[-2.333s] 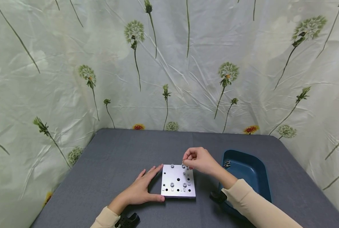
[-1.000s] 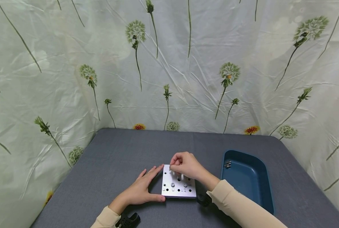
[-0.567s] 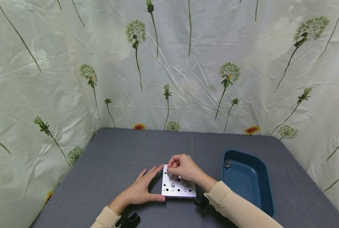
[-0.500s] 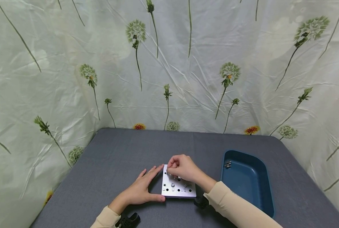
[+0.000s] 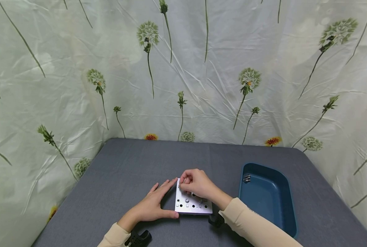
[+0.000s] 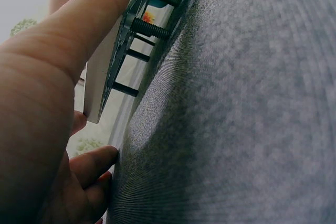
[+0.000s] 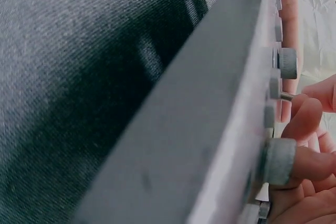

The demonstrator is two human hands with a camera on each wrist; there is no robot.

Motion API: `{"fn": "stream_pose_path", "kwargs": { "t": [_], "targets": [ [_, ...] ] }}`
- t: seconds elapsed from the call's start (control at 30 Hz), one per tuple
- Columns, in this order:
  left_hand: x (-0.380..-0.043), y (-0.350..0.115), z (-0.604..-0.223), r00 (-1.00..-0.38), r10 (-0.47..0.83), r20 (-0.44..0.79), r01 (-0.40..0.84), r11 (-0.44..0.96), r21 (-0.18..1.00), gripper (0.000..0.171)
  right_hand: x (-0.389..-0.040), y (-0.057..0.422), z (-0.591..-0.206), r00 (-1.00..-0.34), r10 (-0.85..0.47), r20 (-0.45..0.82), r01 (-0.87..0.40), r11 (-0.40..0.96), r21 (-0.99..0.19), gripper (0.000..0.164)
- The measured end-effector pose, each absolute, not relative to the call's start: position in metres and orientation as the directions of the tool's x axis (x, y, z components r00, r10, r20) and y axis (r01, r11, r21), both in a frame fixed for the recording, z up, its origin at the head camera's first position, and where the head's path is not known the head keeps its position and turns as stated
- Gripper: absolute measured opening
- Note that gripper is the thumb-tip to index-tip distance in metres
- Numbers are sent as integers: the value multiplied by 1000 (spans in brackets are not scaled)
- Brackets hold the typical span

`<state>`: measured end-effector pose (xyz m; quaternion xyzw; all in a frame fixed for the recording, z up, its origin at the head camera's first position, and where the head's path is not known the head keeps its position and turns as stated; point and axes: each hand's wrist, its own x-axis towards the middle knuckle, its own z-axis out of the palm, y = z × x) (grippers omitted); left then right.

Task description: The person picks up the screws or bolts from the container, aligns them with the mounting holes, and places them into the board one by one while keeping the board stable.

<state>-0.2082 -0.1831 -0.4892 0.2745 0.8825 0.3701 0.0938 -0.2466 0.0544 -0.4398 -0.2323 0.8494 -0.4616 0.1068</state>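
A square silver metal plate (image 5: 189, 210) with holes and socket head screws (image 5: 187, 200) lies on the table, before the person. My left hand (image 5: 154, 206) spreads along its left side, the thumb at the front corner and the index fingertip at the back corner. Over the plate's back left part is my right hand (image 5: 198, 183), thumb and index finger pinching a thin metal pin (image 7: 286, 96) at the plate's face. Its far end is hidden by the fingers. In the left wrist view, threaded shafts (image 6: 149, 28) stick out below the plate.
A blue tray (image 5: 265, 199) stands to the right of the plate, with several small metal screws (image 5: 246, 178) in its back left corner. Grey cloth (image 5: 152, 161) covers the table. A flower-patterned curtain (image 5: 195, 79) hangs behind it.
My right hand has moved left across the plate, from its back right corner to its back left part, and slightly toward the person. The left hand stays in place.
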Motion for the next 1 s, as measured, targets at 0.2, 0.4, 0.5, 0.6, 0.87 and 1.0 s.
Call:
{"fn": "stream_pose_path", "kwargs": {
  "t": [0.2, 0.4, 0.5, 0.6, 0.87, 1.0],
  "targets": [
    [-208, -183, -489, -830, 557, 40, 417, 571, 707, 113, -247, 56, -438, -865, -502, 12, -289, 478, -829, 4],
    [-208, -183, -490, -828, 560, 33, 413, 567, 712, 112, -246, 58, -438, -864, -503, 12, -287, 473, -833, 5],
    [-208, -183, -490, -829, 559, 31, 411, 571, 711, 112, -246, 58, -439, -863, -505, 20, -293, 469, -833, 4],
    [-209, -182, -490, -830, 557, 29, 410, 574, 708, 113, -246, 59, -439, -862, -506, 19, -296, 473, -830, 4],
    [-209, -182, -490, -830, 557, 25, 406, 573, 712, 113, -245, 61, -435, -850, -527, 8, -298, 468, -832, 4],
    [-208, -183, -490, -834, 551, 27, 404, 577, 710, 113, -245, 63, -433, -851, -525, 3, -294, 471, -832, 5]
  ]
}}
